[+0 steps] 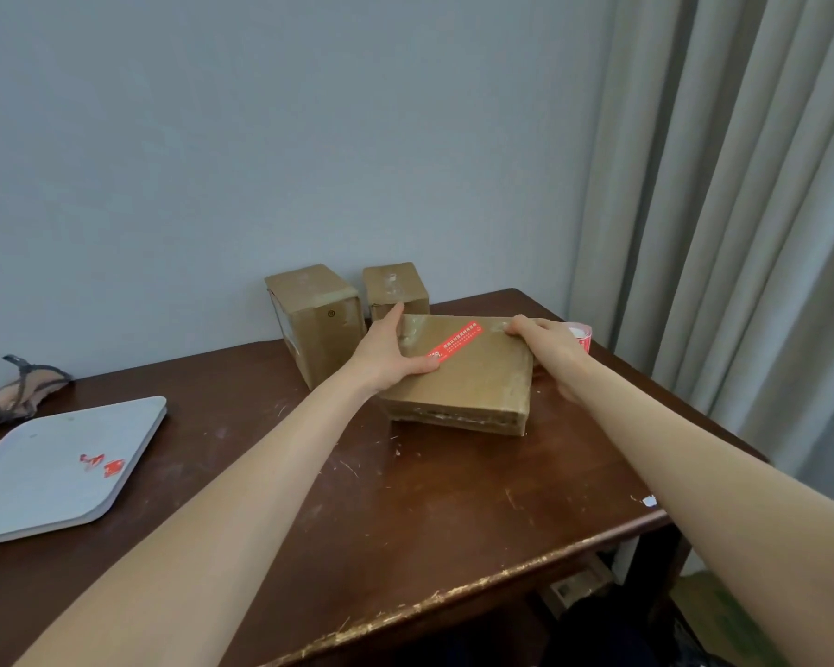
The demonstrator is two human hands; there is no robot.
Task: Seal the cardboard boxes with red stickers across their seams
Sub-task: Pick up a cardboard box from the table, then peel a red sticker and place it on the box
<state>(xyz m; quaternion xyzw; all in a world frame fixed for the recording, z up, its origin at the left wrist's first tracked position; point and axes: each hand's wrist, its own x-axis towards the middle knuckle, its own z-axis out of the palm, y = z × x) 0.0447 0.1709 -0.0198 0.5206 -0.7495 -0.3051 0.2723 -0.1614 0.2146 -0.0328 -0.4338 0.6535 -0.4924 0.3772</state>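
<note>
A flat cardboard box point(473, 382) lies on the dark wooden table point(357, 498), with a red sticker point(455, 346) stuck diagonally across its top. My left hand point(390, 351) grips the box's left edge, thumb resting on the sticker's lower end. My right hand point(547, 341) holds the box's far right corner. Two taller taped cardboard boxes stand behind, one at the left point(316, 320) and a smaller one point(395, 287) by the wall. A roll of red stickers point(581, 335) peeks out behind my right hand.
A grey tray point(44, 469) with red sticker scraps point(104, 464) lies at the table's left. A small bundled object point(15, 394) sits behind it. The wall runs along the back, curtains point(742, 209) hang at the right, and the table's worn front edge point(453, 599) is near.
</note>
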